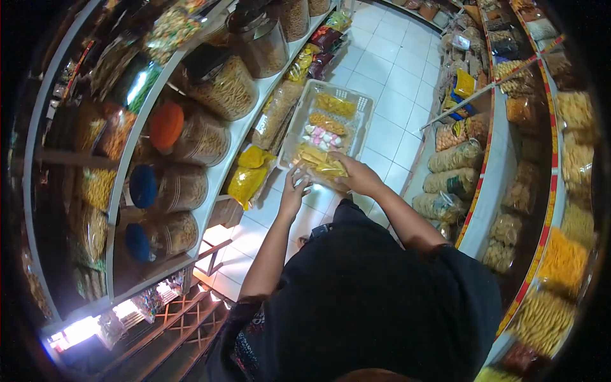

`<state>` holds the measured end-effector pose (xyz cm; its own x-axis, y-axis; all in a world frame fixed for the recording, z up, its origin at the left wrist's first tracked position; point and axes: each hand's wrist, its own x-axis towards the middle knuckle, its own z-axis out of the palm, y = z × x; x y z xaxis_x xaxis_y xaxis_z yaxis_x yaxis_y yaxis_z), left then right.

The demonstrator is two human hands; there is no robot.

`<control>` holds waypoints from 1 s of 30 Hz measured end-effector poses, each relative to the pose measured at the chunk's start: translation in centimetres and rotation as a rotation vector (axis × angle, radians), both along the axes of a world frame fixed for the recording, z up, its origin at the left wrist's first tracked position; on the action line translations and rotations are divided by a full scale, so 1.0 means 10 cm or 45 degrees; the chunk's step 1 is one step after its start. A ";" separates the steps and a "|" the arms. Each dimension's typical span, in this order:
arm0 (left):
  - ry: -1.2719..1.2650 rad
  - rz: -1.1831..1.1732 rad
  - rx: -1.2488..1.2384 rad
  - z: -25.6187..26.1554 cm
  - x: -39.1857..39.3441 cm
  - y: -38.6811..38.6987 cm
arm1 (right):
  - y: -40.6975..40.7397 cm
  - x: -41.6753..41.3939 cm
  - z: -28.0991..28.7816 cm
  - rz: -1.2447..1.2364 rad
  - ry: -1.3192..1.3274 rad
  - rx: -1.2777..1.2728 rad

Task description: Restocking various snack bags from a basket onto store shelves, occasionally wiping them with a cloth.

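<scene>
My right hand (358, 174) grips the right side of a clear plastic bag of yellow chips (321, 164) above the near end of a crate. Beside the bag's lower left edge is my left hand (293, 188), fingers spread; whether its fingertips touch the plastic is hard to tell. The pale plastic crate (367, 112) has perforated walls. Inside it lie a bag of pink and white sweets (322, 137), a bag of orange-yellow snacks (327, 122) and, at the far end, another bag of yellow snacks (335, 106).
Shelving on my left holds large snack jars (222, 86) and lidded jars (191, 141). Yellow packets (248, 176) stick out beside the crate. On the right, shelves carry bagged snacks (451, 181). White floor tiles (394, 67) run between, and a metal folding gate (181, 315) stands at lower left.
</scene>
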<state>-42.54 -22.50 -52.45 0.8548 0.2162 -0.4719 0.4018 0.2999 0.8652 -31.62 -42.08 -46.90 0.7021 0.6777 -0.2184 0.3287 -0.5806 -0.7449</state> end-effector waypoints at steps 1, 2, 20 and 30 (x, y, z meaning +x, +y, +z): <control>0.027 -0.064 0.018 -0.13 0.16 -0.02 | -0.06 0.20 -0.07 0.009 0.012 0.000; 0.043 -0.102 0.000 -0.29 0.30 -0.04 | -0.14 0.39 -0.19 -0.007 -0.045 0.039; 0.501 -0.443 0.720 -1.70 0.43 -0.25 | 0.17 2.90 -2.73 -0.039 -0.071 -0.241; 0.486 -0.597 0.946 -1.57 0.11 -0.37 | 0.36 2.70 -2.68 -0.052 -0.073 -0.170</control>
<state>-41.49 -26.20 -68.12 0.7473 0.2472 -0.6168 0.6358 -0.5361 0.5554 -4.58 -38.50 -73.66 0.7422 0.6163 -0.2631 0.3431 -0.6867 -0.6409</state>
